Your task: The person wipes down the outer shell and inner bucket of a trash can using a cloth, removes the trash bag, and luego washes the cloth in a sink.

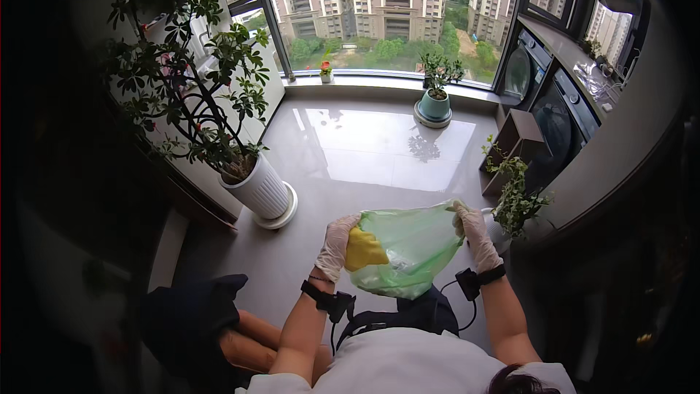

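Both of my hands wear thin whitish gloves and stretch a translucent green plastic bag (pixel 415 246) between them, in front of my body. My left hand (pixel 336 246) grips the bag's left side together with a yellow cloth (pixel 365 247), which hangs over the front of the bag. On the other side, my right hand (pixel 474 232) pinches the bag's upper right edge. Something pale shows inside the bag, but the film blurs what it is. A black strap with a small device and cable sits on each wrist.
A tall plant in a white ribbed pot (pixel 262 189) stands left. A teal pot (pixel 435 105) is by the window. Rightward are a variegated plant (pixel 514 197), a brown open box (pixel 514 142) and front-loading machines (pixel 558 112). Another person's bare limbs (pixel 249 347) show lower left.
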Action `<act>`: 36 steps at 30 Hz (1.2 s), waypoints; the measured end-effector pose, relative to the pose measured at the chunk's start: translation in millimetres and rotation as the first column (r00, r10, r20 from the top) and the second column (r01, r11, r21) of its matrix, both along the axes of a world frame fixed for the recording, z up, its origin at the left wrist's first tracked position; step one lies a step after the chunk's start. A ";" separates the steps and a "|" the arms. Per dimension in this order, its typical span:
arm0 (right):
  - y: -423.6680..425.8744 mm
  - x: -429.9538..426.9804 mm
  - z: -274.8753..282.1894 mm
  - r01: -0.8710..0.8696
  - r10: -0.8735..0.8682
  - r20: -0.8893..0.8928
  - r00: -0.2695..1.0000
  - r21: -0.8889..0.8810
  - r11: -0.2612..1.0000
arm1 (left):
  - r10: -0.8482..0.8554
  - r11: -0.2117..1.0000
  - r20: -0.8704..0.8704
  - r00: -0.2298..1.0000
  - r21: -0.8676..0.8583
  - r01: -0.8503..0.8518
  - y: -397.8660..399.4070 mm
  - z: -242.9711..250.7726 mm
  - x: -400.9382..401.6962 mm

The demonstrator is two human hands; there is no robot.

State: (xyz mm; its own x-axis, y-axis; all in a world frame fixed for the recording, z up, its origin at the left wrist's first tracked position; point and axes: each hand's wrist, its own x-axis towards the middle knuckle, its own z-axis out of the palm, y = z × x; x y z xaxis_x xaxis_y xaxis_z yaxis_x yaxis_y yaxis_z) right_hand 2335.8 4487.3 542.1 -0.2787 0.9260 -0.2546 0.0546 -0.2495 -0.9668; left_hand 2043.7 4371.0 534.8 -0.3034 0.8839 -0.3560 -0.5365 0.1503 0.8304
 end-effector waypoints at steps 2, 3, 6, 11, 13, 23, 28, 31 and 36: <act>58.9 -16.4 -13.9 0.067 -0.067 -0.012 0.998 0.007 0.998 | 0.018 1.000 -0.022 1.000 -0.015 -0.019 65.4 -5.5 -14.0; 91.2 -26.5 -20.3 0.059 -0.059 0.016 0.998 -0.003 0.998 | 0.028 0.999 -0.013 1.000 -0.028 -0.028 94.7 -10.7 -27.4; 193.8 -83.2 -33.9 -0.010 0.011 0.042 0.999 -0.033 0.999 | 0.012 0.998 -0.050 0.999 -0.056 -0.015 176.1 -9.6 -74.8; 370.2 -206.6 -32.3 -0.220 0.208 0.238 0.949 0.021 0.975 | 0.268 0.957 -0.077 0.960 -0.093 -0.274 287.5 -16.7 -161.2; 418.4 -264.5 -27.5 -0.301 0.260 0.330 0.907 0.078 0.951 | 0.320 0.936 -0.047 0.946 -0.139 -0.324 316.1 -30.2 -201.7; 635.5 -553.5 -28.9 -0.478 0.353 0.465 0.812 0.181 0.860 | 0.495 0.856 -0.097 0.863 -0.119 -0.504 504.9 -60.3 -408.3; 723.9 -689.3 -68.6 -0.605 0.516 0.419 0.747 0.107 0.789 | 0.624 0.768 -0.061 0.779 -0.132 -0.626 574.5 -58.2 -503.7; 749.7 -779.5 -85.3 -0.707 0.626 0.440 0.644 0.030 0.707 | 0.759 0.623 -0.091 0.645 -0.188 -0.760 585.7 -79.5 -550.7; 758.5 -941.2 -118.4 -0.920 0.687 0.661 0.301 0.013 0.391 | 0.894 0.416 -0.043 0.446 -0.293 -0.861 592.3 -136.4 -631.8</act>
